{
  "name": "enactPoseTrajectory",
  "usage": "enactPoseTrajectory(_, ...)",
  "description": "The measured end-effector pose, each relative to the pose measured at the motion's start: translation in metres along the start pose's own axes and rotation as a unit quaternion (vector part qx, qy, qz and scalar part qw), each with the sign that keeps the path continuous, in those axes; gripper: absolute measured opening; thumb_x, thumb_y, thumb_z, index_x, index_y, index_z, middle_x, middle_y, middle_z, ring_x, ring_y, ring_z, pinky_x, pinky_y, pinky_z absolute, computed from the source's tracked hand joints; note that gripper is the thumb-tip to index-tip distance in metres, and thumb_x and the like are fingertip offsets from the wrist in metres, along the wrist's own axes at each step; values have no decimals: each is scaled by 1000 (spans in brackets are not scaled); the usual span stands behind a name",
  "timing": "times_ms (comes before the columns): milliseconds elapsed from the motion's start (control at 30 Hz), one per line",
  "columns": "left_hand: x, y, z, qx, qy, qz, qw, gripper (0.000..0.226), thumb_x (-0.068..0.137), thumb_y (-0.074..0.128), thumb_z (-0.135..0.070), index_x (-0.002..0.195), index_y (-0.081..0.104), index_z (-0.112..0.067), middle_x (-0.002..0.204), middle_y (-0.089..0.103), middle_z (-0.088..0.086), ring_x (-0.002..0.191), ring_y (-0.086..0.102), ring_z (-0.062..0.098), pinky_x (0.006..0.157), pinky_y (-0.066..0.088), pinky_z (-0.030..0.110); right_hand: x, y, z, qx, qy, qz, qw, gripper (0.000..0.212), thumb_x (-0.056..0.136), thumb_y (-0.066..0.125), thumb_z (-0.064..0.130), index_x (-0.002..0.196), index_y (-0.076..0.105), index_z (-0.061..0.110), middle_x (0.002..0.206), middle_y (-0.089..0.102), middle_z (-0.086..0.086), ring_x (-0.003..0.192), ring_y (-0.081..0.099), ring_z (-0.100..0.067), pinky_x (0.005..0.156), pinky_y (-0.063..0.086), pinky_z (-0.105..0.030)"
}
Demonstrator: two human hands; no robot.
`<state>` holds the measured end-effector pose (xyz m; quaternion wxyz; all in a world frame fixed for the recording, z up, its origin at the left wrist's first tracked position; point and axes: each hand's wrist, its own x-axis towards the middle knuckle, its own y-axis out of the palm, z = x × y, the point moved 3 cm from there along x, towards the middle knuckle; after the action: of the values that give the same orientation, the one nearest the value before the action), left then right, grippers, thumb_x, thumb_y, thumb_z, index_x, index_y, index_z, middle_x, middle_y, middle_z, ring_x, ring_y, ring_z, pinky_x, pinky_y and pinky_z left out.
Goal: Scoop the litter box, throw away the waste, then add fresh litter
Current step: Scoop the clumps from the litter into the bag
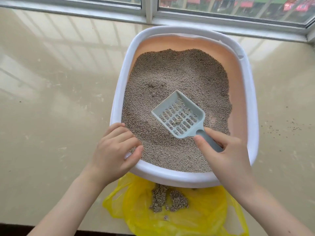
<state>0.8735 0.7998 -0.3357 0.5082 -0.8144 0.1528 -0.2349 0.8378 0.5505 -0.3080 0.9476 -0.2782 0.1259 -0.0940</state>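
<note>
A white-rimmed litter box with a peach inner wall holds grey-brown litter. My right hand grips the handle of a pale blue slotted scoop, which lies over the litter with one small clump on its slots. My left hand rests on the near left rim of the box, fingers curled over the edge. A yellow plastic bag lies open on the floor in front of the box, with clumps of litter waste on it.
The box stands on a glossy beige tiled floor below a window frame. Scattered litter grains dot the floor to the right of the box.
</note>
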Motion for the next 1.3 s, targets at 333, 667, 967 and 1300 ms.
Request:
enactPoseTrajectory(333,-22,-13,-21,-113,-20,10,993,23,92,51,-25,81,67,-10,83,61,-2,84,58,22,92,45,42,-47,-13,26,15,-15,-6,1000,37,74,69,49,103,52,66,101,54,51,102,54,20,86,41,-14)
enactPoseTrajectory(667,-113,-20,-20,-172,-251,-107,947,38,81,59,-30,117,59,-17,112,58,-8,106,50,-7,92,32,5,-127,-18,32,-78,-152,50,984,33,80,73,37,98,60,62,94,67,8,56,51,5,58,43,-10)
enactPoseTrajectory(967,-156,43,-14,-352,-455,101,812,66,69,77,-39,127,45,-34,102,63,-13,94,63,1,80,49,25,-166,9,-13,26,78,178,981,16,76,70,45,92,73,45,84,66,37,85,60,17,71,40,0)
enactPoseTrajectory(1300,-145,47,-22,-379,-435,47,816,32,67,67,-27,90,57,-46,78,67,-16,71,61,-1,63,50,15,-159,32,-49,205,403,285,845,26,83,66,31,94,74,9,54,28,5,43,14,-7,36,13,-10)
